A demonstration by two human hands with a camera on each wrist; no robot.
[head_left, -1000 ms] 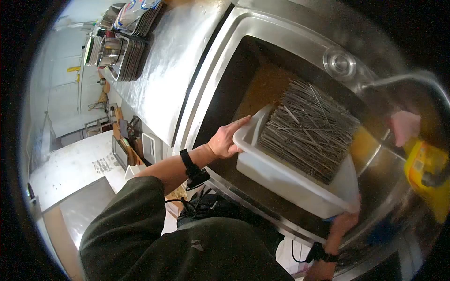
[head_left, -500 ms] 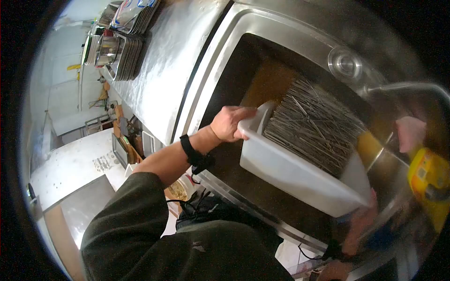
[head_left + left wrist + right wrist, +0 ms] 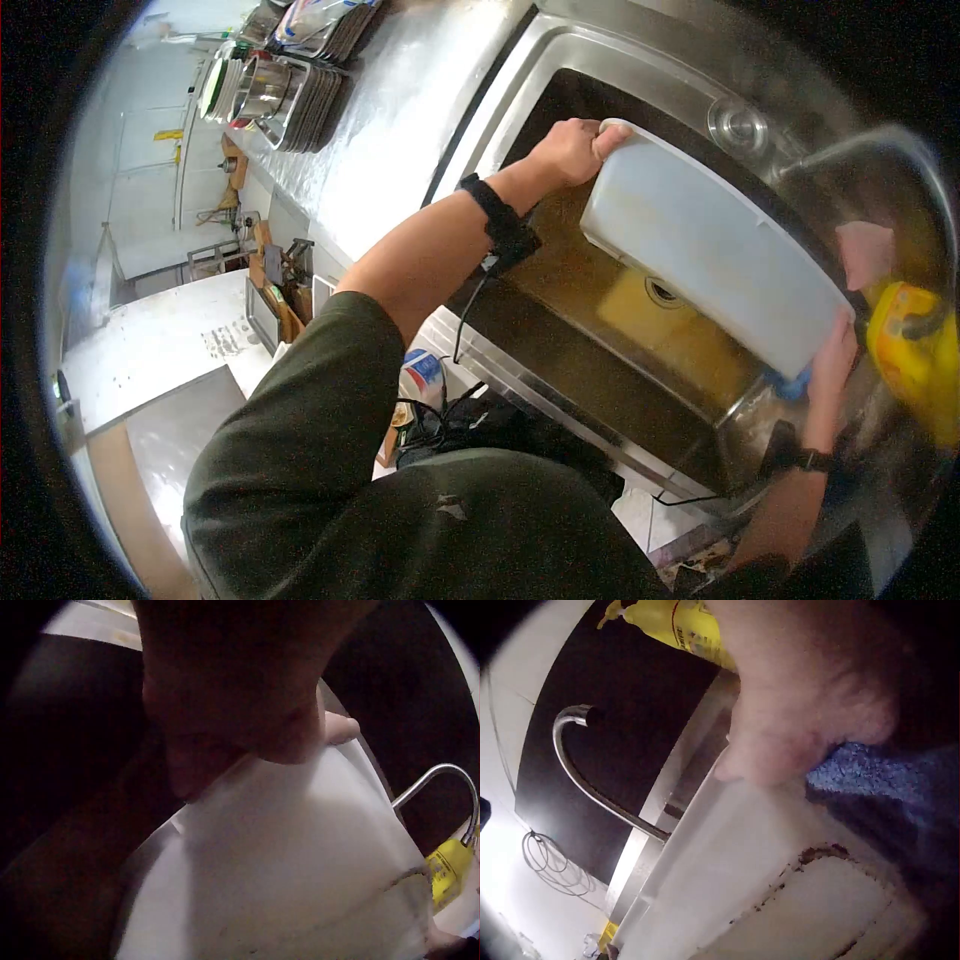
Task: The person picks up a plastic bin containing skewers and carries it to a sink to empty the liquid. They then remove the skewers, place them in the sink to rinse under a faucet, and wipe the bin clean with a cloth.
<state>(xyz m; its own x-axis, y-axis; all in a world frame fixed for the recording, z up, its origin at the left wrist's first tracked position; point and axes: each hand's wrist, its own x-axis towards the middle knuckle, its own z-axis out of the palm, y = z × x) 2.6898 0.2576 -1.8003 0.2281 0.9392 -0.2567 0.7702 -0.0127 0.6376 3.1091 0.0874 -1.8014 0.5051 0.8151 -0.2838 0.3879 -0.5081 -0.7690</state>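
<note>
A white plastic tub (image 3: pixel 710 245) is tipped steeply over the steel sink (image 3: pixel 560 395), its outer side and bottom facing the head camera. My left hand (image 3: pixel 575 150) grips the rim at its left end, thumb over the edge. At the opposite end my right hand (image 3: pixel 832 360) holds the tub, with a blue cloth (image 3: pixel 870 776) beneath the fingers in the right wrist view. The thin dark sticks are hidden behind the tub. Dark brown marks run along the tub's underside (image 3: pixel 817 900).
A drain (image 3: pixel 663 291) shows in the brownish sink floor. Right of the sink are a pink cloth (image 3: pixel 866 255), a yellow bottle (image 3: pixel 910 335) and a curved faucet (image 3: pixel 900 135). Stacked trays (image 3: pixel 305 110) stand on the steel counter (image 3: pixel 400 90) at upper left.
Both hands have moved up the view with the tub, which has tilted away from the body. The sticks have gone out of sight and the drain has come into view.
</note>
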